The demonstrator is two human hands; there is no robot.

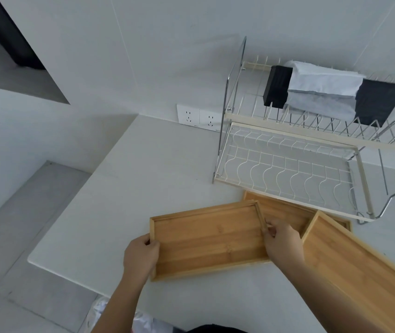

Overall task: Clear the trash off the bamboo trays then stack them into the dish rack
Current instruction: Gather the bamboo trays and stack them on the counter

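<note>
Now hands (212,251) gripping tray (206,239) ends

A white countertop (143,179) meets a plain white wall (143,56) bearing two sockets (199,117); grey tiled floor (30,236) lies left.
</note>
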